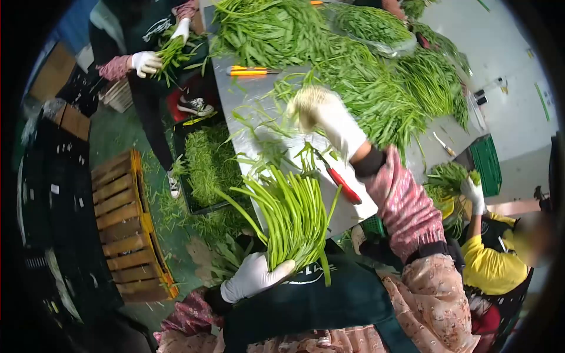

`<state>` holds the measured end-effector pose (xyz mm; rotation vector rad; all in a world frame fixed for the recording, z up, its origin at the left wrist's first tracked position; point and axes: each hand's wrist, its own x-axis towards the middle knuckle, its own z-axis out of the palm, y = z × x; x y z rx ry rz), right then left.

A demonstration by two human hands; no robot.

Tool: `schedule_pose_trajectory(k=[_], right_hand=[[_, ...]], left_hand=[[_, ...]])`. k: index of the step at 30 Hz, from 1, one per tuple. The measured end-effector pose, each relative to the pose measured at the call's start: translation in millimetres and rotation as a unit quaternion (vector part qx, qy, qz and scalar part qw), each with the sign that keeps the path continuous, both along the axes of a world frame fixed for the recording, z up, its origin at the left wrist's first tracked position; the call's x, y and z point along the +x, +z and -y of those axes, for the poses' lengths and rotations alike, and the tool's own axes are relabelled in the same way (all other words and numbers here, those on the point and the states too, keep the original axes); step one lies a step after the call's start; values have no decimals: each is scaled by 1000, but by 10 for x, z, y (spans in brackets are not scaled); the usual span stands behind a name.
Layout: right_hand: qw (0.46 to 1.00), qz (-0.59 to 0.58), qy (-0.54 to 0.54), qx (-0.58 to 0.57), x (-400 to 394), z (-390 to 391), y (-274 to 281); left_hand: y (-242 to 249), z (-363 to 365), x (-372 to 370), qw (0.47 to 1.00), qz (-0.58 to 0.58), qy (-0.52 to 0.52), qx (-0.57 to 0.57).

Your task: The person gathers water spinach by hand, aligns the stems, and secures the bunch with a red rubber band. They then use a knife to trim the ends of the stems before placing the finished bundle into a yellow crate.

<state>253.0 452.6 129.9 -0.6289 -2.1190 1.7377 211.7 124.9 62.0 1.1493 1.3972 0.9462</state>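
Note:
My left hand [254, 279], in a white glove, is closed around a thick bunch of green leafy vegetable stems [288, 215], close to my apron. The pale stem ends fan out over the near edge of the metal table [244, 94]. My right hand [315, 112], also gloved, reaches over the table among loose stems and leaves. It is smeared by motion and its fingers are hard to make out. Between my hands a red-handled knife [344, 185] lies on a white board [356, 207].
Piled greens [365, 88] cover the table's far side, near an orange-handled knife [250, 71]. A crate of trimmings [206, 167] and a wooden pallet [126, 226] stand at left. Co-workers hold greens at far left and right. Another knife [444, 144] lies at right.

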Motion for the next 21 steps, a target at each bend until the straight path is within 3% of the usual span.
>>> schedule_pose_trajectory(k=[1,2,3,4,6,8,11,14,15,18,19,20,21], right_hand=[[993,-60,-99,-18,-84,-121,0],[987,-25,-109,118,-112,-125,123],[934,-21,-116,336,-61,-69,93],[835,-17,-117,537,18,54,47],[842,17,179,509,169,402,253],[816,-9,308,489,293,683,76],[898,95,326,278,346,761,-76],[871,-5,289,397,389,762,-356],[891,-18,278,358,398,758,-412],[890,-57,211,401,353,648,-437],[962,-39,134,235,322,572,-418],[997,-21,52,60,276,464,-391],[997,-23,49,60,287,472,-393]], left_hand=[[20,-1,-10,1000,5,-9,-27],[38,12,-14,998,12,-12,-54],[60,28,-16,997,34,0,-69],[28,44,-7,999,21,21,-36],[-76,52,19,997,-5,66,30],[-73,33,-8,998,-20,52,23],[-81,21,-2,999,-31,41,18],[-57,1,-24,999,-39,27,18],[-42,0,-22,999,-41,20,19],[-10,-9,-22,999,-37,19,10],[-10,-3,-26,1000,-16,22,-9],[-18,7,-28,999,5,25,-29],[-34,16,-28,998,26,29,-49]])
